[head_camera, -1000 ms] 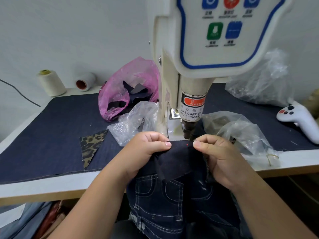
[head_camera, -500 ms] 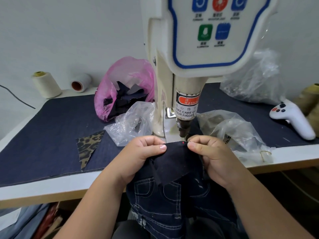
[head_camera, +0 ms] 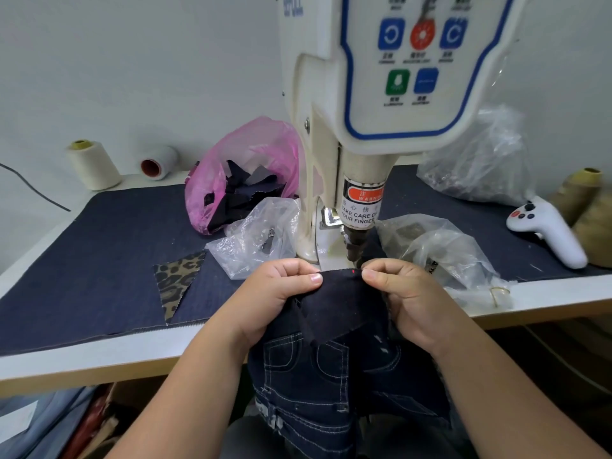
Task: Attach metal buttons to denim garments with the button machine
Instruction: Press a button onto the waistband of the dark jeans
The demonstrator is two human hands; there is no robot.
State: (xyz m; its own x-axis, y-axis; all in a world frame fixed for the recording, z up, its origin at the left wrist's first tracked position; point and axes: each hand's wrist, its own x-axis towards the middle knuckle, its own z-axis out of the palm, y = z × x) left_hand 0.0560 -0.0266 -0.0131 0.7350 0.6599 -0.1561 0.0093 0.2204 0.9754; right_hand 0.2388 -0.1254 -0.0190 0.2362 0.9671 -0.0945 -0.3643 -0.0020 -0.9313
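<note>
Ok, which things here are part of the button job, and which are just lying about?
In use: button machine, denim garment, left hand and right hand pinching its top edge.

Lying about: pink bag, leopard scrap, thread cone, white controller.

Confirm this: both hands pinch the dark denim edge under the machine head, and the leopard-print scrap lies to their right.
Wrong side. The head view shows the leopard-print scrap left of the left hand and right hand; both do pinch the denim edge under the machine head.
</note>
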